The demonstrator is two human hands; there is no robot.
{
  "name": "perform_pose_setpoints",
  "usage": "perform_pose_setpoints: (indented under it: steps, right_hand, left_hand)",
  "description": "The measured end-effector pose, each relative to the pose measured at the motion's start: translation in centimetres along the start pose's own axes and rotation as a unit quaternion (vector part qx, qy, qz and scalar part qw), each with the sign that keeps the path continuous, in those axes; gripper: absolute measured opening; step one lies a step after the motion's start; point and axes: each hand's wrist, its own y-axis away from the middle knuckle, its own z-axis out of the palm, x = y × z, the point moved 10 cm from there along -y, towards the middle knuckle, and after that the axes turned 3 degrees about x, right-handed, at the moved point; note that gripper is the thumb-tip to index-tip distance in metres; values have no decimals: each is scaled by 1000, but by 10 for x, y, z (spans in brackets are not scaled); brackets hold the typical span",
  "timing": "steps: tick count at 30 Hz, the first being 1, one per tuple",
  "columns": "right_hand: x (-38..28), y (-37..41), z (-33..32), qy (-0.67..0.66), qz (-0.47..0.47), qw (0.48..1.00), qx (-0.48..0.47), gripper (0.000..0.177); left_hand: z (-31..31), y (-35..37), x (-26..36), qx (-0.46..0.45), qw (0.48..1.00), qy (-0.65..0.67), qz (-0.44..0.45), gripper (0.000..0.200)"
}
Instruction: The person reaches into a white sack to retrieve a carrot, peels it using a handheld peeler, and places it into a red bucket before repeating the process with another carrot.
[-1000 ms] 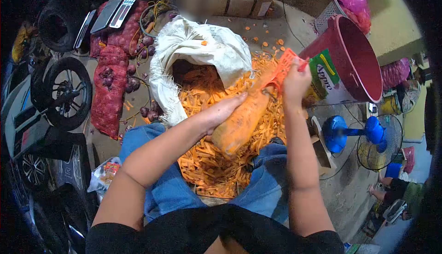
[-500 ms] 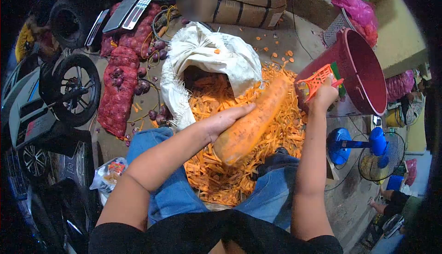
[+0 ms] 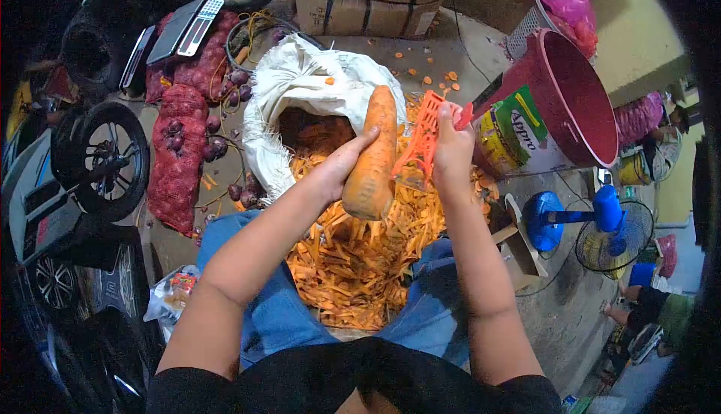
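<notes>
In the head view a thick orange carrot (image 3: 375, 160) is gripped by my left hand (image 3: 339, 172), its narrower end pointing up and away from me. My right hand (image 3: 454, 155) is closed around a red-orange plastic peeler (image 3: 426, 132) with a slotted frame, held close beside the carrot's right side. Below both hands, a heap of carrot peelings (image 3: 349, 264) lies between my knees. It reaches up to the open mouth of a white woven sack (image 3: 282, 87), whose dark inside also shows peelings.
A tilted maroon bucket (image 3: 552, 99) stands at the right, with a blue fan (image 3: 612, 226) nearer me. On the left are red net bags of onions (image 3: 176, 177), a scale (image 3: 188, 31) and a motorbike wheel (image 3: 113, 162). Strapped bales (image 3: 368, 12) sit at the back.
The carrot has turned more upright and moved up and left in view. My right hand with the peeler has come left, from beside the bucket to the carrot's side.
</notes>
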Motion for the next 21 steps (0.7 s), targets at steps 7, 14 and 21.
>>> perform_pose_setpoints:
  steps: [7,14,21]
  right_hand:
    - [-5,-2,-21,132,-104,986,-11,20]
    - [-26,4,-51,195,-92,976,36,18]
    - [-13,36,-46,220,-127,963,93,21]
  left_hand:
    - [5,3,5,11,999,-28,20,40]
    - [3,1,-2,12,999,-34,21,41]
    - [-1,5,-11,22,996,-84,31,39]
